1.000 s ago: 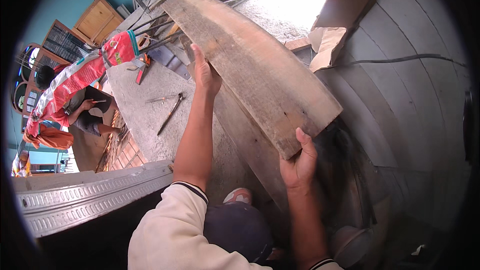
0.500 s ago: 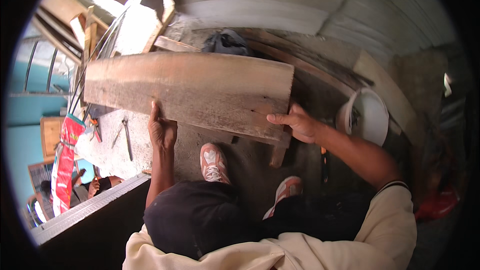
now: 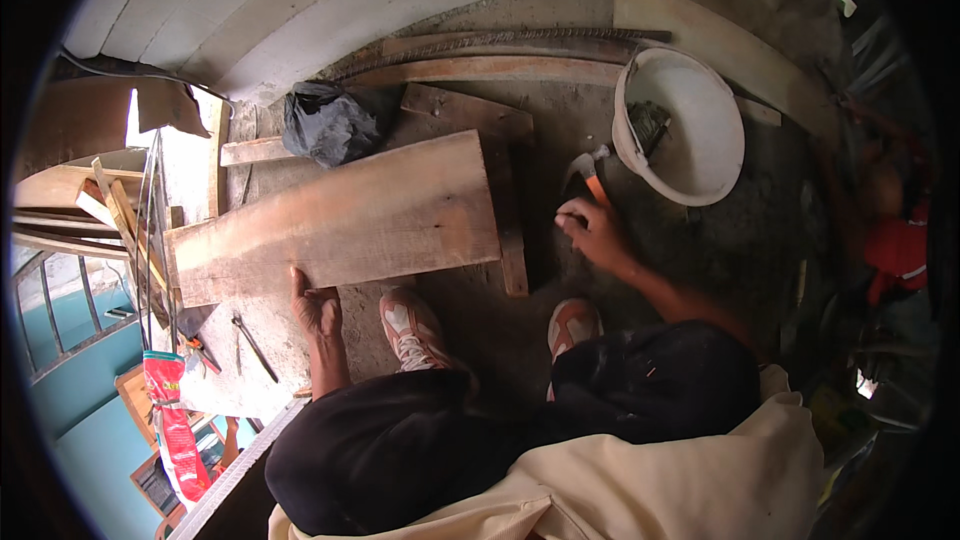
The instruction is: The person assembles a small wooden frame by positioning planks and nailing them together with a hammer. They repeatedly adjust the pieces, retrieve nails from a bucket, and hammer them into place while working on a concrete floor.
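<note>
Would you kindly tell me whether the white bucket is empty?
It is not empty: inside the white bucket, a dark bundle shows near its left side; what it is, I cannot tell.

Person's left hand [image 3: 318, 314]: fingers hidden under board [image 3: 340, 225] | right hand [image 3: 597, 235]: hides lower end of orange-handled tool [image 3: 596, 189], contact unclear | black bag [image 3: 328, 125], toward far edge of floor [image 3: 505, 345]: contents hidden | dark bundle [image 3: 648, 126] in white bucket [image 3: 712, 130]: kind unclear | red object [image 3: 895, 250], floor's right edge: dim, blurred | cream shirt [image 3: 650, 485]: cut off below
</note>
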Demonstrator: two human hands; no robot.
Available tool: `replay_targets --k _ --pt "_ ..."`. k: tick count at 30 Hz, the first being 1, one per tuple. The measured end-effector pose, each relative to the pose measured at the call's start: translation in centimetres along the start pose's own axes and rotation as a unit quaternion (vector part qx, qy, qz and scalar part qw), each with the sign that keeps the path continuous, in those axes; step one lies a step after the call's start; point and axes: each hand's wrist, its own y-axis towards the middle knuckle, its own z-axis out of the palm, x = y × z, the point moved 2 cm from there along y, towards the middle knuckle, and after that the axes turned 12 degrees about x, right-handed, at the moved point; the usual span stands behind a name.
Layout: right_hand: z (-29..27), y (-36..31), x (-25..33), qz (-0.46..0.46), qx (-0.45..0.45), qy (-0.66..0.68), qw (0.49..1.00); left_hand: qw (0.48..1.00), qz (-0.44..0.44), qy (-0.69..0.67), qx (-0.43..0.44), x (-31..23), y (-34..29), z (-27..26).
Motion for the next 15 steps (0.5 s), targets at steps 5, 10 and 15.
replay_targets --k 5,10,15 --pt "-0.7 3.0 0.0 -0.131 -0.166 -0.132 0.968 1.0 -0.007 0.008 -0.01 -0.4 1.1 -1.6" --pt "-3.2 11.2 3.3 -0.121 -0.158 -0.278 0.94 0.999 -0.028 0.014 0.024 -0.4 1.2 -2.2" --pt "-4.7 15.4 4.6 -0.127 -0.076 -0.306 0.94 1.0 0.002 0.007 0.002 -0.4 0.9 -2.6"
